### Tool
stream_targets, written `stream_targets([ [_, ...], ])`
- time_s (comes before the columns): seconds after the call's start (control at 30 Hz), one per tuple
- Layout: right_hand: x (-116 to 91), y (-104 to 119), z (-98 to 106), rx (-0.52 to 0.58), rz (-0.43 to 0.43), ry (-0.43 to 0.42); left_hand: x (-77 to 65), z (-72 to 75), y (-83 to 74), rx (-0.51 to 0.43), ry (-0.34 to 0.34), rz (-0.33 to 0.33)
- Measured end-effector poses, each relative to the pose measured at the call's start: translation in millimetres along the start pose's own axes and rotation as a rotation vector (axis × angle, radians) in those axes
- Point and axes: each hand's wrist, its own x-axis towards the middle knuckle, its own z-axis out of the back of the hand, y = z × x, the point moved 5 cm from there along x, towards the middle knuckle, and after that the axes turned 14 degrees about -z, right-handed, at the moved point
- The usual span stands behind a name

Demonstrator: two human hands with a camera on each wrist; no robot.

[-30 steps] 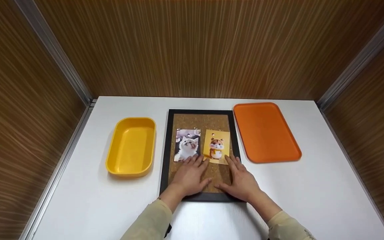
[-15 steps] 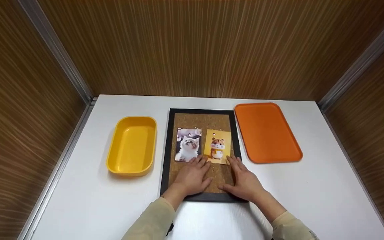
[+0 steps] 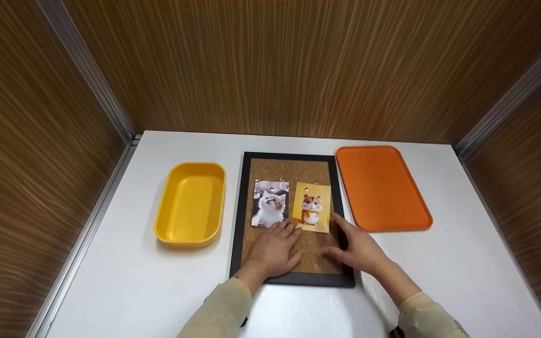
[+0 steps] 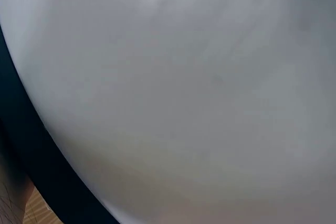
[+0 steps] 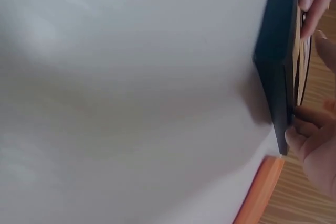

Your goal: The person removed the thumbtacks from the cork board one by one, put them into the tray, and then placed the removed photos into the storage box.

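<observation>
A black-framed cork board (image 3: 298, 169) lies flat on the white table in the head view. It bears a kitten picture card (image 3: 269, 204) on the left and a yellow hamster card (image 3: 320, 192) on the right, each with a small round spot near its top. My left hand (image 3: 276, 249) rests on the lower board with fingers extended, their tips at the kitten card's lower edge. Over the board's right frame is my right hand (image 3: 360, 248), thumb and fingers apart and nothing held. In the right wrist view, that hand's fingers (image 5: 300, 128) are against or very near the frame's side.
To the left stands a yellow bin (image 3: 221, 206). An orange tray (image 3: 383, 188) lies at the board's right, close to its upper frame. Wood-grain panels (image 3: 270, 70) wall the table (image 3: 453, 267) at the back and sides. The left wrist view shows mostly blurred white.
My right hand has shifted rightward from the board's cork toward its right frame. The left hand stays at the kitten card. The whole head view has drifted slightly.
</observation>
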Motion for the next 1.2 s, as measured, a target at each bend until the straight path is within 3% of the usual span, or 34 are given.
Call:
stream_targets([
  [0.47,59,12,44,0.086,0.139,-0.066,-1.2,1.2,1.1,0.008,0.015,0.012],
  [0.77,95,16,58,0.29,0.1,0.007,-0.7,-0.4,0.7,0.018,-0.003,0.005],
  [1.03,128,20,61,0.471,0.099,0.022,-1.2,-0.3,1.8,0.004,-0.026,0.01],
  [1.2,144,20,52,0.531,0.094,0.04,-1.7,1.1,2.8,-0.021,-0.047,0.016],
])
